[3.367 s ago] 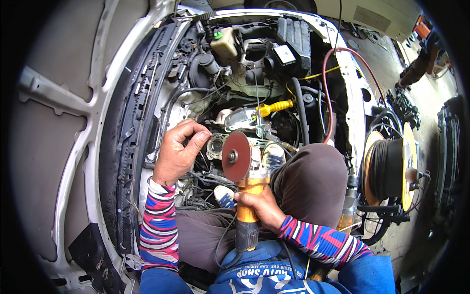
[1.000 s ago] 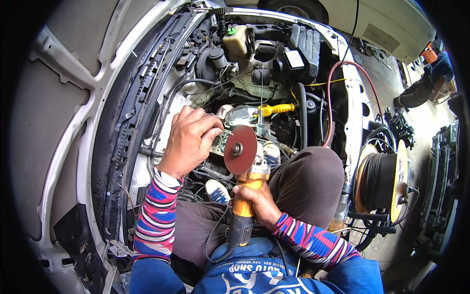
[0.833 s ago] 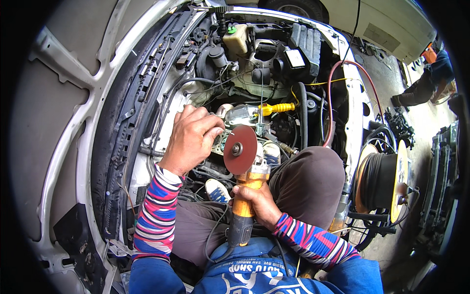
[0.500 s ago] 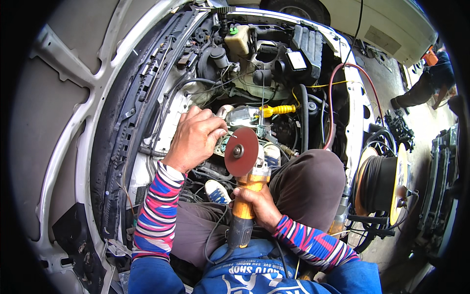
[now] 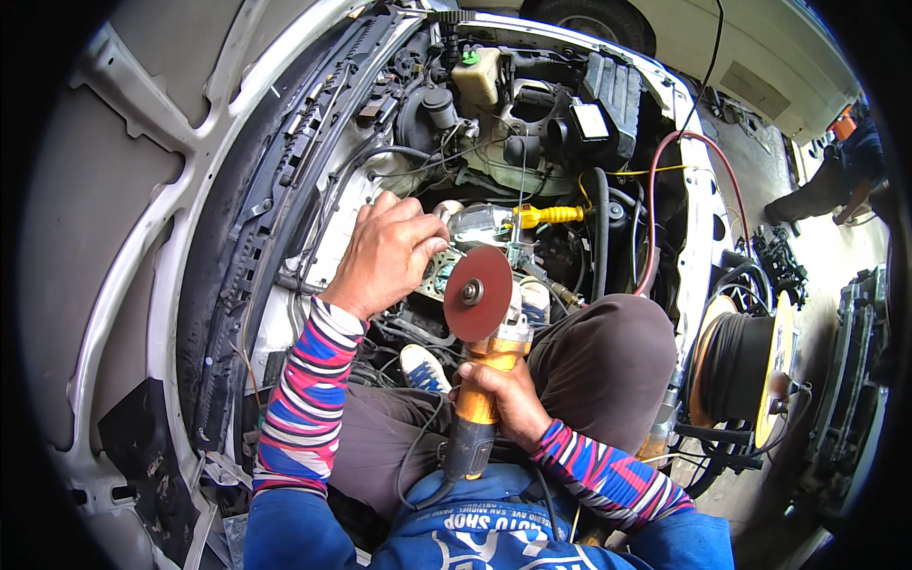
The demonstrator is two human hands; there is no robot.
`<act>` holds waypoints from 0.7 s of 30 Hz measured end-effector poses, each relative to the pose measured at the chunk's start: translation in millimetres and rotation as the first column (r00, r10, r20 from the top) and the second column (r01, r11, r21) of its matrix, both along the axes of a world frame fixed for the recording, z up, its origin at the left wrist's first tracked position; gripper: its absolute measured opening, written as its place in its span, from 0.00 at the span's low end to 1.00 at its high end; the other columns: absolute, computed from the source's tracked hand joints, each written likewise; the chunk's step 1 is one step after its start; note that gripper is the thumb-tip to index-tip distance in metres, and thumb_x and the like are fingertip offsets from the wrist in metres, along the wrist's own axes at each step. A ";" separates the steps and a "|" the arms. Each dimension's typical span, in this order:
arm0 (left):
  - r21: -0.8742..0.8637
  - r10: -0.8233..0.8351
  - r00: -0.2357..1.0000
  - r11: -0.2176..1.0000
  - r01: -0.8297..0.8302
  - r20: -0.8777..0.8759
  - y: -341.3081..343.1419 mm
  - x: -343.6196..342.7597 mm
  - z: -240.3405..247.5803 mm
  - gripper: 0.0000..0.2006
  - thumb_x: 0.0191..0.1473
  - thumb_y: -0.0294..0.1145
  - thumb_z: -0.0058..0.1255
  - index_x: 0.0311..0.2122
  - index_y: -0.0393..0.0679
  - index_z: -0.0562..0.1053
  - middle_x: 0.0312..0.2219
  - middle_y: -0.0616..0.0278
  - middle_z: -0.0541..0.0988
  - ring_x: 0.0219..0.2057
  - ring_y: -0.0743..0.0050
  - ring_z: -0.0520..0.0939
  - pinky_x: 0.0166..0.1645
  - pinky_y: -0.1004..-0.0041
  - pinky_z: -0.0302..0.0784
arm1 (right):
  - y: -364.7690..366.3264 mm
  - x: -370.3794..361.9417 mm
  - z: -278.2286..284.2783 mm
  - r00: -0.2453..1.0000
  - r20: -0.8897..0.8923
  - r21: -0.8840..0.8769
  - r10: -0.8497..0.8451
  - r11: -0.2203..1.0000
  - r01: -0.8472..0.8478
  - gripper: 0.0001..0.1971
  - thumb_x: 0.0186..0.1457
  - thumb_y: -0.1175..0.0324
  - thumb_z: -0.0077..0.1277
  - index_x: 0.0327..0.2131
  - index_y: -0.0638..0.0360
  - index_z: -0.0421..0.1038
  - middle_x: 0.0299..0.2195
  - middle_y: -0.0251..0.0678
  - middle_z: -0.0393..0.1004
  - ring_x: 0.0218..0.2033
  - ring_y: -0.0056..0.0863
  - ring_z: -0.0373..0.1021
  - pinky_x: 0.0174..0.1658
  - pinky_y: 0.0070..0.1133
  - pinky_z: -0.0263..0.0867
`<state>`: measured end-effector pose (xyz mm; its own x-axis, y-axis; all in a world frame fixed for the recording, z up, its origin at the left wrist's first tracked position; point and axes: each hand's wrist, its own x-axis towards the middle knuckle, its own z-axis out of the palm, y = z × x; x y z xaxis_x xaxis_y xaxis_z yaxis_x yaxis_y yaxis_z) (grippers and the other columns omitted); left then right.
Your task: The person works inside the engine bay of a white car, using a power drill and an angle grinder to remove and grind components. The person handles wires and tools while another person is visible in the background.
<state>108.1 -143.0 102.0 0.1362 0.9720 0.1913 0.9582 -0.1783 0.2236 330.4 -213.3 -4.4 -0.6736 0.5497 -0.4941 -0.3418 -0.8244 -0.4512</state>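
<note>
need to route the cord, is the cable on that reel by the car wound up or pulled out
Mostly wound up: the cable reel beside the car carries thick black coils around its drum. Whether a length runs off it cannot be told.

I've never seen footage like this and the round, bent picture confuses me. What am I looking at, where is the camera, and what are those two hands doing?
The camera sits on a person's head and looks down, so you see their own two arms in striped sleeves coming up from the bottom edge. Its very wide lens bends straight lines near the rim.

The person is perched in the open engine bay of a white car, knees drawn up. The right hand has its grip closed around the yellow body of an angle grinder, whose reddish disc points upward. The left hand reaches forward and rests on the engine parts beside the disc; whether it grasps anything is hidden.

To the right stands a cable reel on the floor. Another person is partly visible at the far right edge.
</note>
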 end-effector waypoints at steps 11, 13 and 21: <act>0.006 -0.056 0.998 0.998 0.056 0.016 13.4 0.7 1.1 0.03 0.53 0.29 0.58 0.33 0.45 0.79 0.29 0.62 0.74 0.37 0.58 0.73 0.46 0.63 0.68 | -1.0 -0.8 -1.8 1.000 -0.010 0.013 -0.012 1.000 0.012 0.18 0.53 0.72 0.62 0.46 0.63 0.68 0.34 0.35 0.75 0.29 0.26 0.76 0.33 0.25 0.77; -0.006 -0.052 0.999 0.999 0.052 0.010 14.5 0.9 1.5 0.03 0.54 0.29 0.58 0.33 0.45 0.79 0.29 0.61 0.74 0.38 0.58 0.73 0.46 0.62 0.68 | -0.7 -0.1 -2.4 1.000 -0.016 0.014 -0.004 1.000 0.004 0.19 0.53 0.71 0.62 0.47 0.62 0.68 0.33 0.34 0.75 0.28 0.26 0.75 0.32 0.25 0.76; -0.024 -0.074 0.997 0.997 0.075 0.026 18.1 2.1 0.3 0.02 0.53 0.27 0.57 0.33 0.43 0.78 0.28 0.60 0.73 0.38 0.58 0.72 0.47 0.63 0.68 | -0.4 -1.2 -3.8 1.000 0.009 0.063 -0.010 0.998 0.009 0.20 0.55 0.70 0.60 0.49 0.60 0.64 0.33 0.34 0.74 0.29 0.29 0.77 0.35 0.27 0.77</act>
